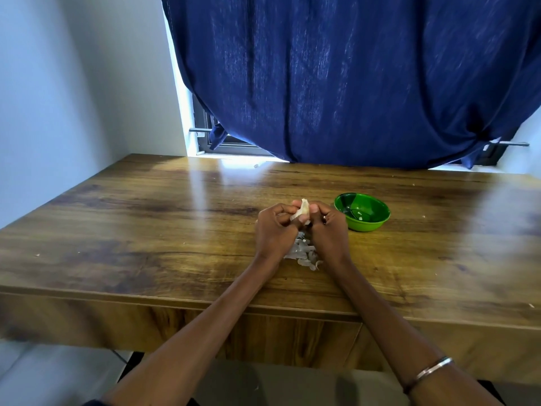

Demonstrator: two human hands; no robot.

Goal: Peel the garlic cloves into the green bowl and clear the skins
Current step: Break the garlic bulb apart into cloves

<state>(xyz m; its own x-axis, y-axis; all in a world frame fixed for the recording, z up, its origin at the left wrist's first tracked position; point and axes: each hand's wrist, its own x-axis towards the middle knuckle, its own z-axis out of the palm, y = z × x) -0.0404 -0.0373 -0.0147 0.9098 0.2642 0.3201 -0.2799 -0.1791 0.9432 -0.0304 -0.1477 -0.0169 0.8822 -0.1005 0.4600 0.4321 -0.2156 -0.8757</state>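
1. Looking down from the head camera, I saw a wooden table (146,230) with both of the person's forearms reaching forward over its near edge.
2. I saw the left hand (275,230) and the right hand (326,227) brought close together above the tabletop, knuckles toward the camera, fingers of both curled inward.
3. Between them they pinched a garlic clove (303,210); its pale, papery tip stood up just above the fingertips, and thumbs of both hands pressed against it.
4. I could not tell how much skin was left on that clove, since the fingers hid most of it.
5. A heap of garlic skins (304,254) lay on the table directly under and just behind the wrists, whitish and crumpled.
6. The green bowl (363,211) sat on the table just to the right of the right hand, apart from it; a few small pale bits showed inside.
7. A thin metal bangle (433,372) circled the right forearm.
8. Behind the table hung a dark blue curtain (351,83) over a window, with a white wall (73,83) to the left.
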